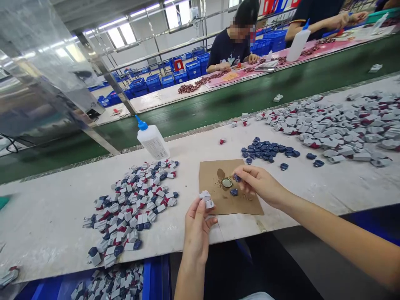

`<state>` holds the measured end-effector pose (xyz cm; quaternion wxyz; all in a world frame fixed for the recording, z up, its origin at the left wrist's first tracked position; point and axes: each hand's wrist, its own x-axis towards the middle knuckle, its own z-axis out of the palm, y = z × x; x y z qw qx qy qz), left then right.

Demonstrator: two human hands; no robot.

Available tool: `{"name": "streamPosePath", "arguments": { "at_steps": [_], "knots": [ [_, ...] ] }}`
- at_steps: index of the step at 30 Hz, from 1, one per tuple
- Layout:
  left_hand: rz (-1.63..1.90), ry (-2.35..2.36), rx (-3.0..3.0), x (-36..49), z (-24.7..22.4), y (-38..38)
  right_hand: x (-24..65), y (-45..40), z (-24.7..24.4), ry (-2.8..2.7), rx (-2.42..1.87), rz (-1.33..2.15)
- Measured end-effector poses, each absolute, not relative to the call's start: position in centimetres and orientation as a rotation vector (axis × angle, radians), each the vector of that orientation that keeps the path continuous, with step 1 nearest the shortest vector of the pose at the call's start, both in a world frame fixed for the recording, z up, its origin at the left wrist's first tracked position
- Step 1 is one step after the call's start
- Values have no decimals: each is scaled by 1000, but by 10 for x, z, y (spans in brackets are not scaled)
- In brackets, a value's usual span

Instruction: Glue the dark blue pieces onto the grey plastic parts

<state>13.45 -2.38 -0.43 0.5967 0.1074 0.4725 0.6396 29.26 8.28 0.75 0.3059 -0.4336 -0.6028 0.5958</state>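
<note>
Between the thumb and fingers of my left hand [198, 221] is a small light grey plastic part [206, 200], held over the left edge of a brown cardboard sheet [250, 206]. My right hand [258, 183] pinches a small dark blue plastic piece [236, 178] above the cardboard's right side. On the cardboard lies a small pool of glue [226, 182] with a dark, crusty rim. Close to it rests another loose blue piece [233, 192]. Behind the cardboard, several more blue pieces [265, 150] are spread in a loose pile.
At left is a heap of grey, red and blue parts [134, 204]; a blue bin [150, 275] below holds more. Grey-red parts [343, 125] cover the right. A white glue bottle [153, 141] stands behind. Across the green conveyor belt [200, 121], a person [233, 46] handles small pieces.
</note>
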Motion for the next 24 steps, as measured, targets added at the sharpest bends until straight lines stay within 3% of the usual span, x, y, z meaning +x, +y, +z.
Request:
{"name": "streamPosePath", "arguments": {
  "at_steps": [4, 12, 16, 19, 24],
  "knots": [
    [1486, 1074, 218, 132, -14, -24, 288, 86, 7, -1685, -1136, 1628],
    [1440, 1065, 252, 130, -14, -25, 281, 105, -9, -2587, -1090, 490],
    [1447, 1059, 201, 129, -12, -25, 281, 107, -19, -2675, -993, 238],
    [1473, 1074, 176, 132, -11, -25, 286, 104, -22, -2617, -974, 342],
    [1505, 1086, 209, 145, -8, -22, 286, 91, -6, -2036, -1213, 1021]
  ]
}}
